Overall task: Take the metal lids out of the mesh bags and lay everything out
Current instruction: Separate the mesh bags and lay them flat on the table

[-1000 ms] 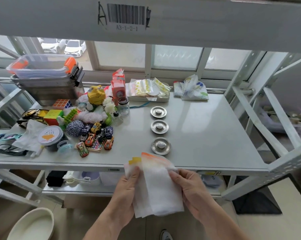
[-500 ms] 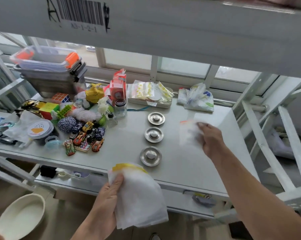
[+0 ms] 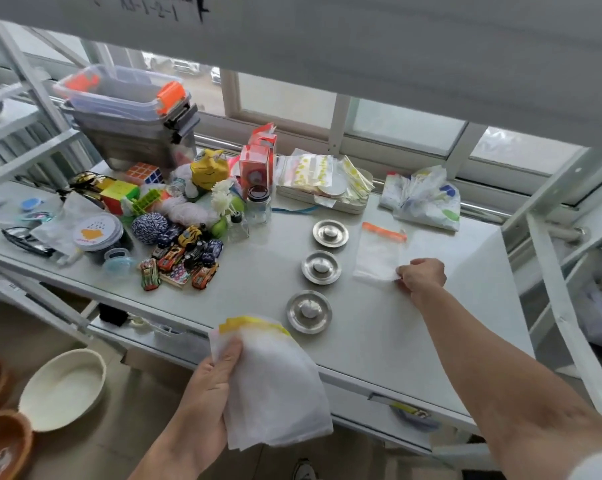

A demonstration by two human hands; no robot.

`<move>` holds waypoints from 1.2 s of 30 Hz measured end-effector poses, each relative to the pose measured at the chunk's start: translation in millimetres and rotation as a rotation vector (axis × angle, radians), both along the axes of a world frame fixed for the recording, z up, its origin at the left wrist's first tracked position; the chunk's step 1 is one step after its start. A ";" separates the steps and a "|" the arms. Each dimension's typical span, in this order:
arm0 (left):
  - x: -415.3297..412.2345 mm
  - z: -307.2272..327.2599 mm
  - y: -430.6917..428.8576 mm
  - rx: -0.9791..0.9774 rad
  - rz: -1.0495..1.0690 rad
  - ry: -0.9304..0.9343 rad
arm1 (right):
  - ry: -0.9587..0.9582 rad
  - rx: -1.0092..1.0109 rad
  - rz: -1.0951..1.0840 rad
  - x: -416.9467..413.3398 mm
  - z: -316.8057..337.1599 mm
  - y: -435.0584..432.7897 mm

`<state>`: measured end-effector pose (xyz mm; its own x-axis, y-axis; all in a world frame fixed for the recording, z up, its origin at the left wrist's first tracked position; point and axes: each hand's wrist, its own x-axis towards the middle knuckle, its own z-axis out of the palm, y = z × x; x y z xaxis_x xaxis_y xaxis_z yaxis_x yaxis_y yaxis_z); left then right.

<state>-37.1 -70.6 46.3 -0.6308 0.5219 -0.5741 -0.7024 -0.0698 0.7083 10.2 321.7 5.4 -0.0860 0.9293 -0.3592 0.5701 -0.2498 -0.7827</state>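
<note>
Three metal lids [image 3: 321, 267] sit in a row on the desk [image 3: 379, 334]. Right hand [image 3: 421, 276] pinches the orange-topped bag [image 3: 378, 255] flat; left hand [image 3: 211, 393] clamps the remaining bags [image 3: 275, 382] (slippery, they could slide off).

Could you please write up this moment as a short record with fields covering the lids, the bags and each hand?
lids: three round metal lids in a row on the grey metal table
laid bag: orange-edged white mesh bag flat beside the lids
right hand: fingers pinching that bag's near corner
left hand: gripping a bundle of yellow-edged white mesh bags off the table's front edge
</note>
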 end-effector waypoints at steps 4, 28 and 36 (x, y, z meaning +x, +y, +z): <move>-4.2 2.6 3.3 -0.006 -0.004 -0.008 | -0.010 -0.003 -0.025 -6.4 6.2 -2.9; -4.7 9.7 36.5 -0.027 -0.157 -0.036 | 0.698 -0.633 0.116 105.3 51.8 -186.8; 4.4 -4.6 38.7 -0.071 -0.127 0.021 | 0.561 0.001 0.055 99.3 61.1 -5.8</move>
